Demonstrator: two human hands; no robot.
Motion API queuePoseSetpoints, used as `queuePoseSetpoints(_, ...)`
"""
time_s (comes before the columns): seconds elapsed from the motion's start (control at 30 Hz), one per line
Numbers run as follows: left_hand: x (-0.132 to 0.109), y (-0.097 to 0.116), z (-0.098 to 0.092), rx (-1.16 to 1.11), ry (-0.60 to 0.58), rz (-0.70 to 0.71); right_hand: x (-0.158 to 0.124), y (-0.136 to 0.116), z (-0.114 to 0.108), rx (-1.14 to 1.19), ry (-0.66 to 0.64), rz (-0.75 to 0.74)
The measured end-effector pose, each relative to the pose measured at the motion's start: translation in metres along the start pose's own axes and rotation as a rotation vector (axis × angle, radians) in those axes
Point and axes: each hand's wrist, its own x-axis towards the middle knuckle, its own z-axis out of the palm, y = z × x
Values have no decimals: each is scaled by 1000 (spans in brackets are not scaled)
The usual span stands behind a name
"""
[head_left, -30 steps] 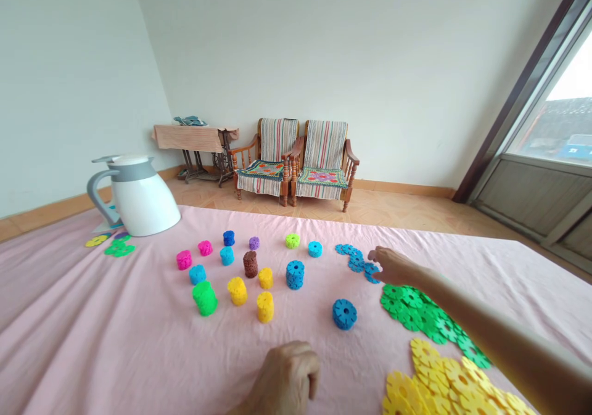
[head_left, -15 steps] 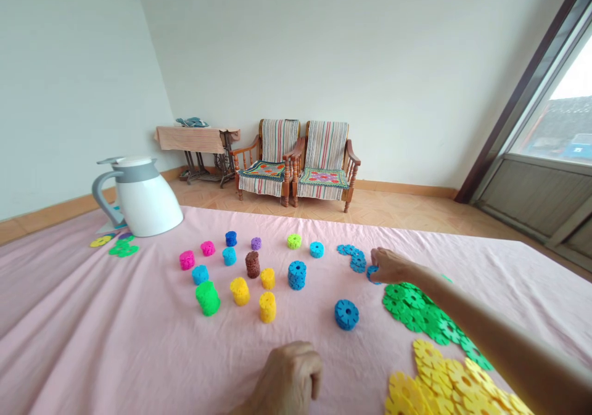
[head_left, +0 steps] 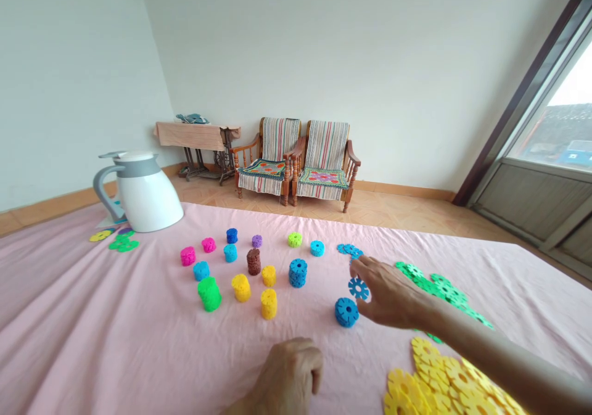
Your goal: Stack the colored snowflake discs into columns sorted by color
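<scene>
My right hand (head_left: 391,295) is over the right side of the pink cloth, with a blue notched disc (head_left: 358,288) between its thumb and fingers. Just below and left of that disc stands a short stack of blue discs (head_left: 346,312). Loose blue discs (head_left: 348,250) lie beyond my fingertips, partly hidden by them. My left hand (head_left: 293,369) rests on the cloth at the bottom centre, fingers curled, with nothing visible in it. A taller blue stack (head_left: 298,273) stands farther left.
Small stacks, among them yellow (head_left: 269,304), green (head_left: 209,294) and brown (head_left: 253,261), stand left of centre. Green discs (head_left: 439,288) and a yellow pile (head_left: 444,378) lie at the right, partly under my right forearm. A white jug (head_left: 150,199) stands at the back left.
My right hand has come nearer and slightly left with the blue disc, from beside the loose blue discs to just above the short blue stack. My left hand stays in place.
</scene>
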Motion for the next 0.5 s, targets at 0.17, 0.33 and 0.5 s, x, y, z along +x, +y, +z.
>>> queuePoseSetpoints(0.17, 0, 1, 0, -12, 3, 3, -6, -16, 9, -2, -63, -30)
queuePoseSetpoints(0.33, 0, 2, -1, -8, -11, -10, -7, -20, 22, 23, -63, -41)
queuePoseSetpoints(0.5, -1, 2, -1, -11, -20, -11, -5, -13, 17, 54, 6, -50)
